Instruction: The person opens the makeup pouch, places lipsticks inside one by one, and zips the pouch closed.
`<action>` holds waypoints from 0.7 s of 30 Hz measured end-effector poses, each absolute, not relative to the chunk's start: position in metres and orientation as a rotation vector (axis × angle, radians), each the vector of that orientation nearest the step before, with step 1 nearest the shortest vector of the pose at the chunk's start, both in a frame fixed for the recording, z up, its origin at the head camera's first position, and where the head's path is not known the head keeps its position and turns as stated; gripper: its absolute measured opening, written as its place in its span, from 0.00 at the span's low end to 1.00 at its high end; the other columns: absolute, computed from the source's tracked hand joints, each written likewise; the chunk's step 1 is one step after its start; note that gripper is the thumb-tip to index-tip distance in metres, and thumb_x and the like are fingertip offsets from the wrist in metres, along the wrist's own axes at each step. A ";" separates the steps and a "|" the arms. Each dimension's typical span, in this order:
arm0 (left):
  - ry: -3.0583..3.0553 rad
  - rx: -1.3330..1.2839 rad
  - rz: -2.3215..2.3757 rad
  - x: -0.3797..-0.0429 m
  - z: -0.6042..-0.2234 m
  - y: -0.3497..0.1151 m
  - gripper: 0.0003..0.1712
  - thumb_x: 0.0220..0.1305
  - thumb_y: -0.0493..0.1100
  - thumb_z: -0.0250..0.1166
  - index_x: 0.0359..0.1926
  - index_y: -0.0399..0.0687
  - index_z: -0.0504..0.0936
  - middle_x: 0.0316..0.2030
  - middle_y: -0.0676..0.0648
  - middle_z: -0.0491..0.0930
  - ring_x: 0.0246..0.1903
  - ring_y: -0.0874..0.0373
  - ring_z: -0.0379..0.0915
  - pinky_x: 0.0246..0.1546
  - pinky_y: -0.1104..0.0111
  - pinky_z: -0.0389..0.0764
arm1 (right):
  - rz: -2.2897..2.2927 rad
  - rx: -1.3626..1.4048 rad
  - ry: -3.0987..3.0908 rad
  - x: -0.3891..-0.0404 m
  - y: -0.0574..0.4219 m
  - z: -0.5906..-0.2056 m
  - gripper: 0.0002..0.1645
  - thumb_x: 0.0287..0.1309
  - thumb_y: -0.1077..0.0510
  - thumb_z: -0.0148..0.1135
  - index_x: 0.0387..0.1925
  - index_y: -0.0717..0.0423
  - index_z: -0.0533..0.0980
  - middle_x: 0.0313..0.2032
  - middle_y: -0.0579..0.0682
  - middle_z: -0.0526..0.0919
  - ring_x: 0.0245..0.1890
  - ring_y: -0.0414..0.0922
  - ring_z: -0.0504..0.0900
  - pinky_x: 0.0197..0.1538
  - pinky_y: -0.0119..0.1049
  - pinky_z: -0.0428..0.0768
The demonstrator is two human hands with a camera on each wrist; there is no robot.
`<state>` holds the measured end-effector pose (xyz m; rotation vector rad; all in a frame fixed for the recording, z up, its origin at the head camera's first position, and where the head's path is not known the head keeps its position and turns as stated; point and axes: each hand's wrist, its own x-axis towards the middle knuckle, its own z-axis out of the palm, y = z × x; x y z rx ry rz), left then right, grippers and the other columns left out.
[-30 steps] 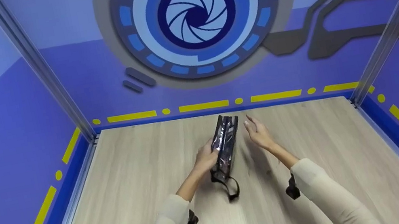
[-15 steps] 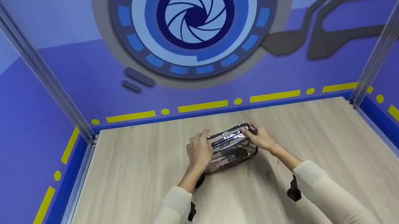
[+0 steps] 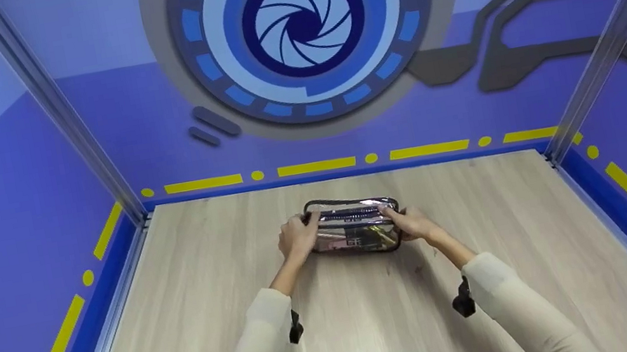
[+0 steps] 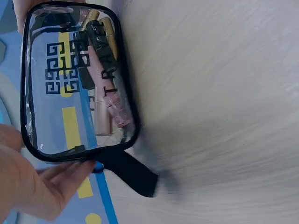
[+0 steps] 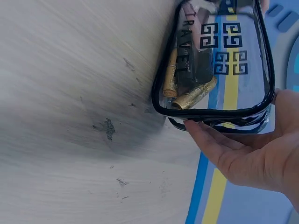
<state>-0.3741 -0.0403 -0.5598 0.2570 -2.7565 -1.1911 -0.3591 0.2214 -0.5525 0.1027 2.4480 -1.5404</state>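
A clear cosmetic bag (image 3: 356, 234) with black piping and a zipper along its top stands between both hands at the middle of the wooden table. My left hand (image 3: 296, 237) grips its left end, thumb over the top edge. At the opposite end, my right hand (image 3: 414, 223) holds it with the thumb on top and fingers beneath. Through the clear side, several pink, black and gold cosmetic tubes (image 4: 103, 88) show, gathered low in the bag. A black strap (image 4: 128, 171) hangs from the end by the left hand. Gold-capped tubes (image 5: 194, 95) lie towards the right end.
Around the bag spreads a pale wooden tabletop (image 3: 217, 322), with dark scuff marks (image 5: 110, 128) near the right hand. Blue-purple panels (image 3: 149, 121) with yellow dashes enclose the back and sides, joined by metal posts (image 3: 64, 116).
The bag has turned from lengthwise to crosswise, its printed side facing me. My right hand came in and took its right end; my left hand shifted to the left end.
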 end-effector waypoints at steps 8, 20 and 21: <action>-2.793 0.180 -1.154 -0.368 -0.570 -0.042 0.32 0.69 0.67 0.60 0.47 0.42 0.88 0.45 0.35 0.88 0.43 0.37 0.86 0.41 0.49 0.84 | -1.689 0.038 2.435 -0.354 0.228 -0.562 0.24 0.77 0.44 0.50 0.25 0.51 0.72 0.19 0.41 0.70 0.21 0.34 0.68 0.28 0.24 0.71; -2.781 0.154 -1.148 -0.369 -0.568 -0.044 0.31 0.68 0.68 0.59 0.35 0.45 0.88 0.31 0.42 0.87 0.30 0.49 0.80 0.30 0.58 0.77 | -1.504 -0.028 2.672 -0.356 0.239 -0.556 0.31 0.79 0.44 0.46 0.55 0.70 0.78 0.47 0.64 0.86 0.42 0.52 0.84 0.54 0.39 0.82; -2.777 0.150 -1.146 -0.372 -0.567 -0.046 0.30 0.69 0.67 0.59 0.31 0.46 0.86 0.27 0.44 0.84 0.27 0.52 0.77 0.28 0.61 0.74 | -1.473 -0.055 2.721 -0.357 0.242 -0.553 0.34 0.79 0.44 0.45 0.63 0.71 0.74 0.56 0.68 0.83 0.40 0.54 0.83 0.55 0.42 0.82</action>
